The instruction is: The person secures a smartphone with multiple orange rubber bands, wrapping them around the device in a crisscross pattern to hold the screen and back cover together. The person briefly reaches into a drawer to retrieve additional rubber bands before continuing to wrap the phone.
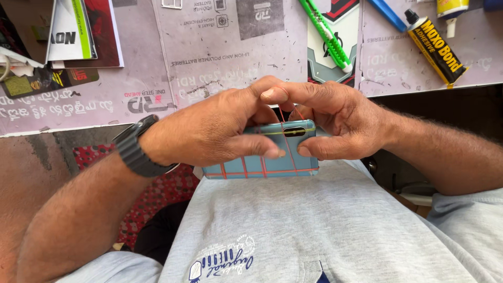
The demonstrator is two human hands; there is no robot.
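Phone [272, 152], light blue, lay on its edge between both hands, just above the lap in a grey shirt [325, 225]. Long axis ran left to right across the view; camera slot near the right end, back face turned up toward the head camera. Thin red rubber bands [264, 170] crossed the back in a grid, several across, one or two lengthwise.

Left hand [209, 128] was clamped on the left half, thumb pressed on the back face, wrist wearing a dark watch [137, 149]. Right hand [335, 118] gripped the right end, thumb on the back, fingers curled over the top edge, a band stretched up at the fingertips.

Worktop [220, 47] beyond carried a green utility knife [326, 34] and a black-and-yellow adhesive tube [435, 47], well apart from the phone.
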